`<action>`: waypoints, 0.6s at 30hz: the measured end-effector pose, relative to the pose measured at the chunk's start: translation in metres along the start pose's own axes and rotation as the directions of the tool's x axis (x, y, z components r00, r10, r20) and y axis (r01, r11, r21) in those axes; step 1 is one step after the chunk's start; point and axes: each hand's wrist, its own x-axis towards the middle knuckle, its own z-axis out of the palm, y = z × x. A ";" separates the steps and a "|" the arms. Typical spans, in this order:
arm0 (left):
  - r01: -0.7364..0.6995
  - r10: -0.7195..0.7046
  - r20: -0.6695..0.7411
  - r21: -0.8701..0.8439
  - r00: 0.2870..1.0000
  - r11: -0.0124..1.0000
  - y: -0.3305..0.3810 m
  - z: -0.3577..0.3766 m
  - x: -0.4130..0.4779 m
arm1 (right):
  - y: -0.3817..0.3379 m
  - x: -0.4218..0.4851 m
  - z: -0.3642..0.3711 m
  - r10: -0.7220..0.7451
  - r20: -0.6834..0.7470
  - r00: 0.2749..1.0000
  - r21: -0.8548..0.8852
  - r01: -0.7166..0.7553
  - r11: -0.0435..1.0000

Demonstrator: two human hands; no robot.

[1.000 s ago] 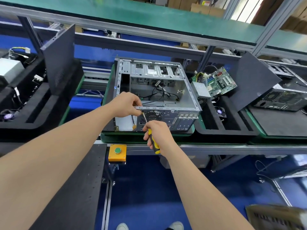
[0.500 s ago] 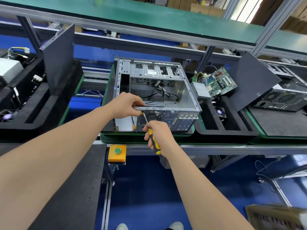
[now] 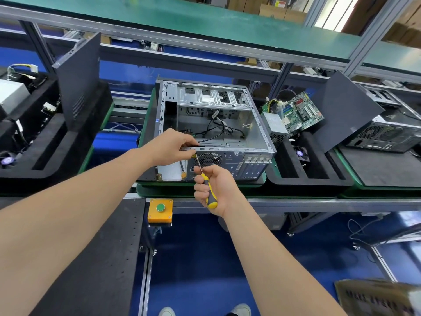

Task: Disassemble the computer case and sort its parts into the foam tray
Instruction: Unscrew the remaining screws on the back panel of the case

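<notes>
Since the earlier frame the right hand (image 3: 216, 185) has rolled slightly round the yellow-and-black screwdriver (image 3: 208, 192), baring more of the handle its fingers curl around, while the left hand (image 3: 172, 147) stays gripping the near top rail of the open computer case (image 3: 211, 96). The case lies on a green pallet (image 3: 200, 191) on a factory line above a blue floor (image 3: 205, 258). The black foam tray (image 3: 305, 179) sits just beside it on the right, holding a motherboard (image 3: 300, 115), a power supply (image 3: 274, 123) and a fan (image 3: 300, 153).
</notes>
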 end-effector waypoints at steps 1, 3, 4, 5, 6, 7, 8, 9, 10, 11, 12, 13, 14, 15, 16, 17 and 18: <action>-0.003 0.003 0.006 0.012 1.000 1.000 0.000 0.000 0.000 | 0.001 0.000 -0.001 0.016 0.032 0.999 0.070 -0.018 0.997; -0.009 0.008 0.025 0.045 1.000 0.999 0.001 0.002 0.002 | 0.001 0.001 -0.002 0.030 0.079 0.996 0.162 -0.043 0.986; -0.013 0.011 0.035 0.062 0.999 0.998 0.001 0.003 0.002 | 0.001 0.000 -0.002 0.034 0.103 0.994 0.219 -0.056 0.974; -0.016 0.013 0.043 0.073 0.999 0.997 0.001 0.004 0.003 | 0.001 0.000 -0.003 0.030 0.136 0.990 0.280 -0.068 0.958; -0.017 0.013 0.051 0.079 0.999 0.997 0.000 0.005 0.004 | 0.002 0.000 -0.004 0.023 0.185 0.982 0.342 -0.086 0.936; -0.018 0.014 0.059 0.084 0.998 0.996 -0.001 0.006 0.004 | 0.004 0.000 -0.006 0.013 0.252 0.968 0.400 -0.116 0.909; -0.022 0.016 0.066 0.088 0.998 0.996 -0.002 0.006 0.004 | 0.006 0.000 -0.007 0.000 0.309 0.951 0.449 -0.146 0.882; -0.026 0.019 0.072 0.092 0.997 0.995 -0.002 0.006 0.004 | 0.008 0.000 -0.006 -0.016 0.345 0.938 0.483 -0.163 0.860; -0.029 0.022 0.077 0.095 0.997 0.995 -0.003 0.006 0.004 | 0.010 0.002 -0.004 -0.032 0.346 0.938 0.494 -0.153 0.856; -0.032 0.024 0.081 0.100 0.996 0.994 -0.003 0.006 0.004 | 0.012 0.004 0.000 -0.055 0.311 0.949 0.476 -0.105 0.873; -0.034 0.026 0.085 0.105 0.996 0.994 -0.003 0.006 0.004 | 0.013 0.006 0.005 -0.077 0.250 0.965 0.428 -0.039 0.903; -0.036 0.027 0.087 0.109 0.996 0.993 -0.003 0.006 0.004 | 0.015 0.007 0.010 -0.102 0.181 0.978 0.355 0.032 0.934; -0.038 0.029 0.088 0.110 0.996 0.993 -0.003 0.006 0.004 | 0.016 0.007 0.014 -0.127 0.109 0.986 0.256 0.096 0.962; -0.041 0.031 0.088 0.111 0.996 0.993 -0.003 0.006 0.005 | 0.016 0.006 0.018 -0.162 0.038 0.986 0.119 0.156 0.981; -0.043 0.033 0.089 0.113 0.996 0.993 -0.002 0.006 0.005 | 0.015 0.006 0.019 -0.224 -0.039 0.974 -0.085 0.221 0.972; -0.042 0.032 0.091 0.115 0.995 0.992 -0.002 0.006 0.005 | 0.015 0.006 0.021 -0.325 -0.107 0.940 -0.367 0.266 0.891; -0.041 0.030 0.093 0.114 0.995 0.993 -0.002 0.006 0.005 | 0.015 0.004 0.023 -0.453 -0.136 0.881 -0.678 0.250 0.691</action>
